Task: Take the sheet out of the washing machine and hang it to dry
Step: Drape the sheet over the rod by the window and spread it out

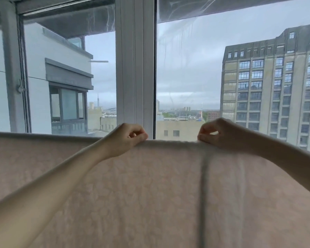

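A pale pink sheet [150, 194] with a faint flower pattern hangs spread across the lower half of the view, its top edge running level from left to right. A vertical crease runs down it right of centre. My left hand [127, 138] pinches the top edge near the middle, fingers curled over the fold. My right hand [220, 136] pinches the same edge a little to the right. Whatever the sheet hangs over is hidden under the fabric.
Right behind the sheet stands a large window with a white centre post [134, 68] and a grey frame [14, 72] on the left. Beyond the glass are a white building, a tall grey block and an overcast sky.
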